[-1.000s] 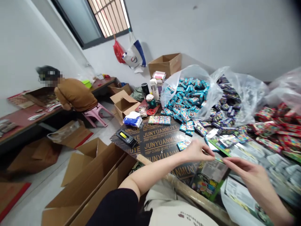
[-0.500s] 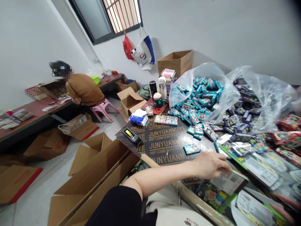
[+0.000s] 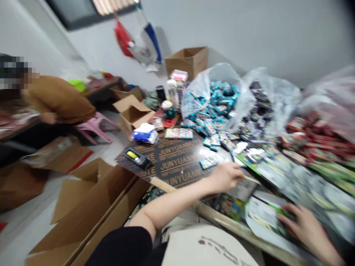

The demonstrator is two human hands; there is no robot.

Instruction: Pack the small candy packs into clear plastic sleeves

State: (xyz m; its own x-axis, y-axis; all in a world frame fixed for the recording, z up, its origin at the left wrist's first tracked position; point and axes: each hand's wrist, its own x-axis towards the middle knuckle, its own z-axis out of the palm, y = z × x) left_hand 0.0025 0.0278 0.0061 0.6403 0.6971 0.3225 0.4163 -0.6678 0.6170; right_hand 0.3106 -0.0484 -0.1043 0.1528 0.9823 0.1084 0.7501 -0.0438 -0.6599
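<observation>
A clear plastic bag (image 3: 249,101) lies wide-mouthed on the worktop (image 3: 174,157), full of small blue packets (image 3: 222,105) that spill out in front. Beside it, a second clear bag (image 3: 287,99) holds purple packets (image 3: 259,101); farther right, red packets (image 3: 313,136) lie heaped beneath a pinkish plastic bag (image 3: 330,103).

The left hand (image 3: 226,177) grips the upper edge of a green-and-black printed pouch (image 3: 230,207) at the worktop's near edge. The right hand (image 3: 305,225) has its fingers bent at another printed pouch (image 3: 260,212), just right of the first — blur hides whether it grips. More green-edged pouches (image 3: 269,173) lie flat beyond, crowding the space between the hands and the bags.

A single blue packet (image 3: 208,162) lies near the left hand. Farther left are a black tool with a yellow part (image 3: 135,157), a blue tissue pack (image 3: 144,136) and an opened cardboard box (image 3: 134,115). A larger carton (image 3: 105,210) stands open below the worktop's left edge — its contents not visible.
</observation>
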